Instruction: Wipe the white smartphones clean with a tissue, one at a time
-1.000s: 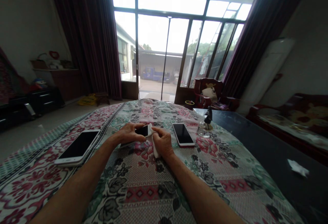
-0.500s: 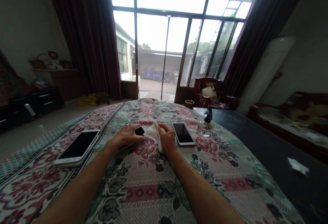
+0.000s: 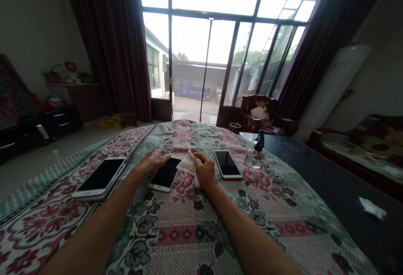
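Note:
A white smartphone with a dark screen lies on the patterned tablecloth in front of me. My left hand rests at its upper left edge, fingers stretched out and holding nothing. Pinched in my right hand is a folded white cloth, whose loose corner reaches the phone's right side. Just right of that hand lies another white phone, screen up. Farther left, a larger white phone appears to rest on something flat and white.
A dark figurine stands by a clear glass-like object at the right. Beyond the cloth's edge is a dark tabletop with a crumpled white tissue. Wooden seats stand behind, and glass doors face me.
My left hand has drawn back to the left from over the middle phone, uncovering its screen. The right hand still grips the cloth. The view has shifted slightly.

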### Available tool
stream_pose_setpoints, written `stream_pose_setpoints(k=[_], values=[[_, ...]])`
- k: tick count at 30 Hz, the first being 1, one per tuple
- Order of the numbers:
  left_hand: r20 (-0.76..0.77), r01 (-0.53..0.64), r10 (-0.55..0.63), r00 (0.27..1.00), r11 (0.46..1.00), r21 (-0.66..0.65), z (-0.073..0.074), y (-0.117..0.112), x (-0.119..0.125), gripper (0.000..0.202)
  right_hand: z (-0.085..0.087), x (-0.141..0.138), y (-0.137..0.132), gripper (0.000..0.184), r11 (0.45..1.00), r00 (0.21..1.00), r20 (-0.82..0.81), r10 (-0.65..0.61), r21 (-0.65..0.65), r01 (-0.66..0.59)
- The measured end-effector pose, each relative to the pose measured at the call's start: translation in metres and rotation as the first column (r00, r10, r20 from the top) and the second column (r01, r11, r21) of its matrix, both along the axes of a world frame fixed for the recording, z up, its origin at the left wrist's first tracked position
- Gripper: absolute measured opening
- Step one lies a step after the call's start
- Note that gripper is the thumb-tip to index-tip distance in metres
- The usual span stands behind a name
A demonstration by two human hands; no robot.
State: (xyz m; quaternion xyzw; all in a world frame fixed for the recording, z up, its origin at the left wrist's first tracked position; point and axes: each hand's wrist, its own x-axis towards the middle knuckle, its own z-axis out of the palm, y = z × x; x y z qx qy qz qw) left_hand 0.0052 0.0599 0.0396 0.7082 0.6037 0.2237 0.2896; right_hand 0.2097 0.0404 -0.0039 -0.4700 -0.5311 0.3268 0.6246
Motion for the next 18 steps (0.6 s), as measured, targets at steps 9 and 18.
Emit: stream_pose_setpoints(k=[9, 18], values=[[-0.286, 0.148, -0.159, 0.945, 0.987, -0.060, 0.014, -0.009, 0.002, 0.068, 0.005, 0.011, 0.001, 0.031, 0.996, 0.995, 0.037, -0.087, 0.008, 0.087], [-0.363, 0.401, -0.351, 0.863, 0.913, 0.071, -0.001, -0.013, 0.013, 0.078, 0.008, 0.017, 0.007, 0.031, 0.984, 0.985, -0.024, -0.171, 0.054, 0.172]])
